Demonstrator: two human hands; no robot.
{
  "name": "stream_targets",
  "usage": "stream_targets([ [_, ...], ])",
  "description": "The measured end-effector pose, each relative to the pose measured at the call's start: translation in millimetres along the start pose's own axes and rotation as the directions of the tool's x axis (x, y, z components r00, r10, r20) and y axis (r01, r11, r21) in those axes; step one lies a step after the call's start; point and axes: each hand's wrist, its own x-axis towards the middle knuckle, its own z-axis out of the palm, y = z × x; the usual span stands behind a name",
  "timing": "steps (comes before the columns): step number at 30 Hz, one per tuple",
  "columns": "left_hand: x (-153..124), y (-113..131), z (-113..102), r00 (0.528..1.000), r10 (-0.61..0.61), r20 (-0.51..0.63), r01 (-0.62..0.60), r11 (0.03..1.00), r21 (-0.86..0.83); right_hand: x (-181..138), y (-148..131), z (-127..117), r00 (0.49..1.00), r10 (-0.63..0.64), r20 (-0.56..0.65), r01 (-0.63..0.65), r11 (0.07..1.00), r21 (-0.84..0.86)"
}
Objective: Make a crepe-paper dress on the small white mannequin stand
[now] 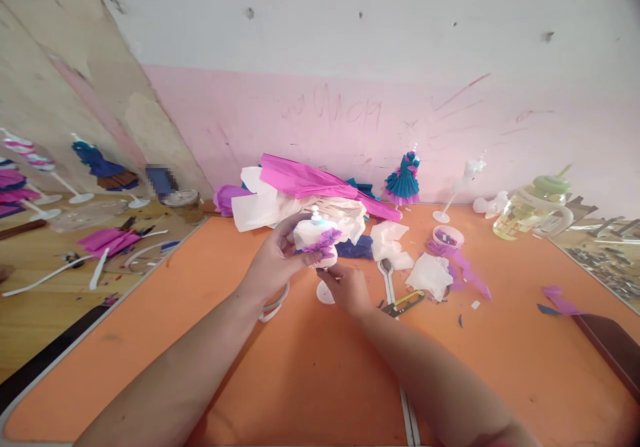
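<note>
Holding mannequin (306, 235): left hand (271, 258) | reaching underneath, grip unclear: right hand (349, 290) | over-squeezing could be crushing purple trim (329, 240)

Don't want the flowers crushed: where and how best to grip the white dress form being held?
Probably the knobbed neck, pinched from above: it rises narrow and clear of the purple flowers on the front, while the left hand covers one side of the white dress form.

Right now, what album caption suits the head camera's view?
Left hand holds a small white mannequin with purple trim; right hand is just below it.
</note>
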Motion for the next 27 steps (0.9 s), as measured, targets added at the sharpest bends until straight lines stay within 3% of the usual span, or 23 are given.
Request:
stream_targets([
  [5, 1.6, -0.4, 0.3, 0.993, 0.015, 0.120, -0.009, 0.999, -0.044, 6.7, 5.4, -3.0, 0.999, 0.025, -0.033, -0.025, 1.000, -0.014],
  [8, 2.6, -3.0, 1.7, 0.991, 0.048, 0.125, -0.048, 0.999, -0.002, 13.9, 10.2, -8.4, 0.997, 0.045, -0.070, -0.047, 0.999, -0.026],
  [14, -2.7, -17.4, 6.6, 0.985, -0.035, 0.172, 0.015, 0.993, 0.119, 21.9, 14.3, -15.4, 0.997, 0.030, -0.076, -0.033, 0.999, -0.036],
  [22, -29.1, -90.5, -8.7, 0.964, -0.198, 0.175, 0.078, 0.846, 0.527, 21.0, 19.2, -13.3, 0.997, 0.008, -0.073, -0.009, 1.000, -0.011],
  [27, -52.1, -125.4, -8.2, 0.984, -0.142, 0.109, 0.040, 0.767, 0.641, 19.6, 17.5, -11.8, 0.994, -0.005, -0.111, 0.007, 1.000, 0.022],
])
